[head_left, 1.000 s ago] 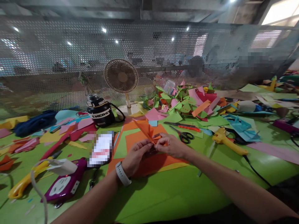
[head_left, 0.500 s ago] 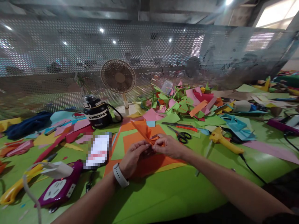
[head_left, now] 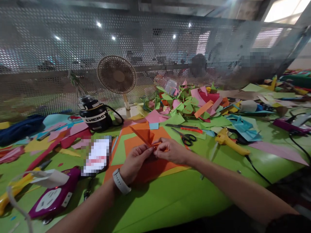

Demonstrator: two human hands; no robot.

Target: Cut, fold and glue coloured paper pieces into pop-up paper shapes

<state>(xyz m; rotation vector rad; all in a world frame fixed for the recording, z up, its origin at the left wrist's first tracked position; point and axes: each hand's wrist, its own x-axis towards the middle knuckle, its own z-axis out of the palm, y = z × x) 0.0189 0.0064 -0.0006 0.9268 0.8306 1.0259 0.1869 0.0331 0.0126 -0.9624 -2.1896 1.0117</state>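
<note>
A folded piece of orange paper (head_left: 143, 136) is pinched between my two hands over the middle of the table. My left hand (head_left: 137, 159), with a white watch on its wrist, grips its lower left part. My right hand (head_left: 171, 151) closes on its lower right edge, the fingertips of both hands almost touching. Flat orange sheets (head_left: 161, 133) lie beneath, with a green sheet (head_left: 119, 152) under them at the left. The fingers partly hide the lower folds.
Black scissors (head_left: 188, 139) and a yellow glue gun (head_left: 230, 144) lie to the right. At the left are a phone (head_left: 97, 155), a purple power strip (head_left: 55, 194) and a black bottle (head_left: 96, 116). A fan (head_left: 118, 76) and paper scraps (head_left: 182, 102) stand behind.
The whole view has shifted slightly, so things appear further left and a little higher. Both hands keep hold of the orange paper, with small finger movements.
</note>
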